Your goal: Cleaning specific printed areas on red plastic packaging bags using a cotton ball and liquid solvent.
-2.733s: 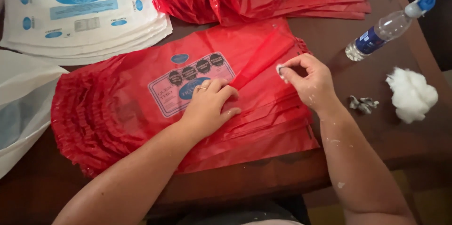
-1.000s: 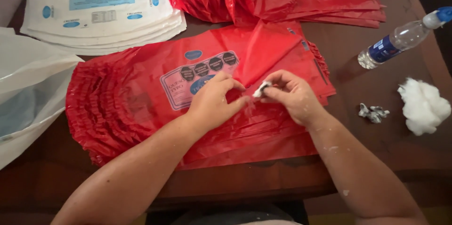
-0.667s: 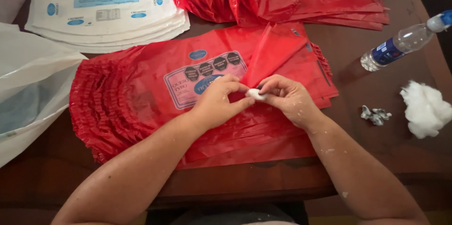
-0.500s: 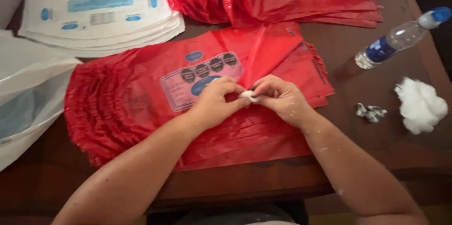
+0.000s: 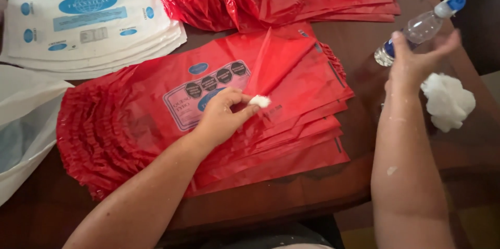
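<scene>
**Cotton tuft pinched over the red bags**

Head view: your dark wooden surface (image 5: 364,82) carries white bags (image 5: 88,14), a cotton wad (image 5: 447,100) and a water bottle (image 5: 419,27). The fanned stack of red bags (image 5: 156,134) lies centre. Your left hand (image 5: 221,116) pinches a small cotton tuft (image 5: 259,101) against it. Your right hand (image 5: 419,59) hangs open, holding nothing, by the bottle.

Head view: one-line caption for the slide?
Left hand pinches a small white cotton tuft over stacked red plastic bags; right hand reaches open toward a clear blue-capped plastic bottle.
</scene>
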